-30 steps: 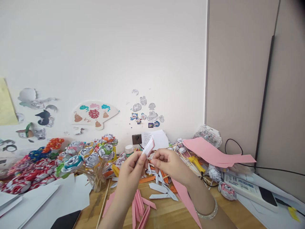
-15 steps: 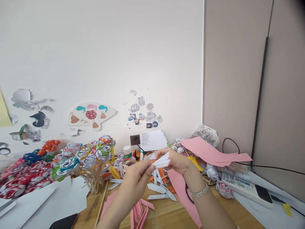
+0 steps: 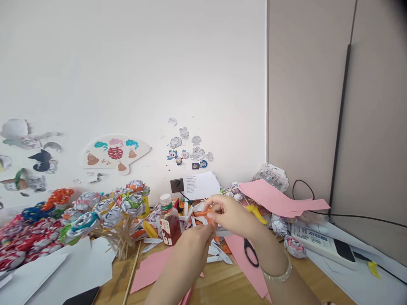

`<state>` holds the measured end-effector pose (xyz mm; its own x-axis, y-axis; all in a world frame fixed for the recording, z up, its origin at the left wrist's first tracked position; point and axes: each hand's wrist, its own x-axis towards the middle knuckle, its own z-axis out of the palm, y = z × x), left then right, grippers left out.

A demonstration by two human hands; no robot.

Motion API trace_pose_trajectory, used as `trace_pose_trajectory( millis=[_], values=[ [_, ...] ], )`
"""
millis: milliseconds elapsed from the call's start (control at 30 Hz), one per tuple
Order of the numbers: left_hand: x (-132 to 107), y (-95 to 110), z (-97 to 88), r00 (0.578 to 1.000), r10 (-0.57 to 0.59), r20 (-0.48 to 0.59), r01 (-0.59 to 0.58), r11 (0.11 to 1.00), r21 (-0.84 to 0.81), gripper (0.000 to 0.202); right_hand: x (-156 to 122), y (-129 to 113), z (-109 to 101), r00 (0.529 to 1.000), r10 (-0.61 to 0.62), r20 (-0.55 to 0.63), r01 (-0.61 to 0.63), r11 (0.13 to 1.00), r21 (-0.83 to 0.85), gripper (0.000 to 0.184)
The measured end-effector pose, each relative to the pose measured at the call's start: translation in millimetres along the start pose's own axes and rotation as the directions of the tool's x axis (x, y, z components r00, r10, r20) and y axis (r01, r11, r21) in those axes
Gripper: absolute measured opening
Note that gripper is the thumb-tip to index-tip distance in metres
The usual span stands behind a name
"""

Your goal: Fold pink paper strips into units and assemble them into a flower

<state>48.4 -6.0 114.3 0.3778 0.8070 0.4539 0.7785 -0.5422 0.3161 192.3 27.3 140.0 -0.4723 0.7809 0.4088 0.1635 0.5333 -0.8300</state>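
Note:
My left hand [image 3: 194,242] and my right hand [image 3: 231,215] meet fingertip to fingertip just above the desk. Both are pinched closed on a small folded white paper piece [image 3: 222,232], mostly hidden under the fingers. A heap of folded white and orange paper strips [image 3: 219,254] lies right under the hands. A bracelet sits on my right wrist. A pink paper sheet [image 3: 152,267] lies under my left forearm.
A small glue bottle [image 3: 168,220] stands left of the hands and black scissors [image 3: 251,252] lie to their right. Paper flowers on sticks [image 3: 104,214] crowd the left side. Large pink sheets [image 3: 276,197] and a white box [image 3: 321,243] are at right. A phone [image 3: 83,296] sits at the front edge.
Both hands have dropped from chest height to just over the desk. The folded white piece went from upright to flat and is now nearly covered by the fingers. The view shifted right.

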Motion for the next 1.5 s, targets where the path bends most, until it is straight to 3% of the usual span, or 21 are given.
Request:
trace_pose_trajectory(
  millis=[100,267,500,733,900,1067,1300,1500],
  values=[
    [3.0,-3.6,-2.5,0.992,-0.027,-0.123,0.032,0.999,0.039,0.027,-3.5,-11.7,20.0,0.974,-0.113,-0.197,0.082,0.984,-0.158,0.017],
    [2.3,-9.5,-15.9,0.934,-0.120,-0.336,0.118,0.993,-0.025,0.026,-2.5,-23.3,46.3,0.887,-0.350,-0.300,0.230,0.900,-0.370,0.016],
    [-4.3,-5.9,-30.3,0.871,-0.234,-0.432,0.152,0.964,-0.216,0.028,0.5,-15.8,58.1,0.904,-0.242,-0.353,0.258,0.966,0.000,0.003],
    [-7.8,1.1,-37.7,0.891,-0.291,-0.347,0.088,0.863,-0.498,0.028,-1.2,-19.4,50.7,0.934,-0.148,-0.324,0.227,0.949,0.221,0.013],
    [-9.3,3.9,-39.7,0.929,-0.309,-0.204,0.044,0.639,-0.768,0.029,-0.9,-20.0,56.6,0.928,-0.059,-0.368,0.202,0.910,0.362,0.020],
    [-11.7,2.2,-43.9,0.964,-0.257,-0.066,0.055,0.439,-0.897,0.030,-1.0,-22.3,50.7,0.969,-0.074,-0.236,0.184,0.854,0.487,0.024],
    [-17.2,4.0,-54.4,0.989,-0.127,0.077,0.124,0.416,-0.901,0.028,-5.8,-23.8,30.8,0.994,-0.103,0.043,0.069,0.868,0.493,0.029],
    [-18.0,7.7,-52.8,0.987,-0.139,0.083,0.137,0.444,-0.885,0.032,-8.8,-27.1,25.7,0.992,-0.110,0.068,0.070,0.898,0.435,0.026]
  ],
)
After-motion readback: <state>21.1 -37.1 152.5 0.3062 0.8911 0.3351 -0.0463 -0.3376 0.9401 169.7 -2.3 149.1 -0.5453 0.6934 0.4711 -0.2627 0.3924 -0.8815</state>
